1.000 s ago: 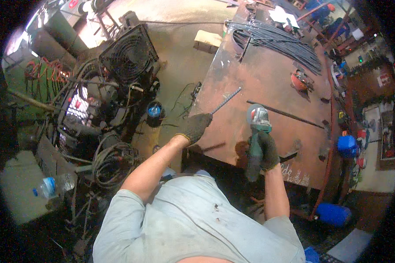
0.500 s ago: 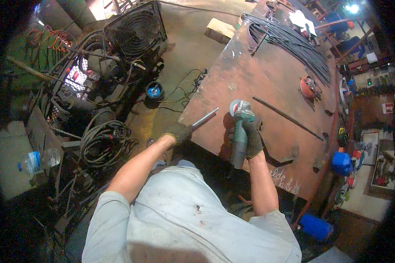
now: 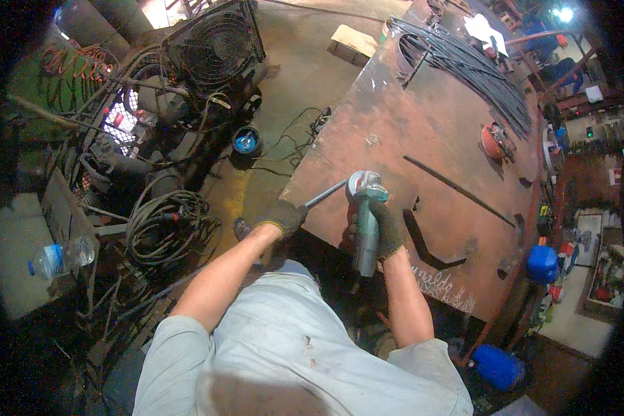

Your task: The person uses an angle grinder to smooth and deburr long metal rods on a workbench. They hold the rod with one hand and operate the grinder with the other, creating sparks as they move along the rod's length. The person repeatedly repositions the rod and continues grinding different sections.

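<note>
My gloved left hand (image 3: 283,216) is closed round the near end of a thin metal rod (image 3: 326,193), which slants up to the right over the near left edge of a rusty steel table (image 3: 353,149). My gloved right hand (image 3: 385,229) wraps the body of a green-grey angle grinder (image 3: 367,232). The grinder's pale disc (image 3: 357,183) is at the rod's far tip; whether they touch I cannot make out. A dark bent steel piece (image 3: 430,253) lies just right of the grinder, and a long dark bar (image 3: 457,189) lies farther along the table.
A bundle of dark rods (image 3: 464,73) and a red round tool (image 3: 493,143) lie on the table's far part. Left on the floor are a black bucket (image 3: 245,147), coiled hoses (image 3: 166,225) and a machine with a fan (image 3: 218,45). Blue containers (image 3: 542,263) stand at right.
The grinder in my right hand has shifted left and slightly down, bringing its disc to the rod's tip. My left hand has moved slightly right and down with the rod.
</note>
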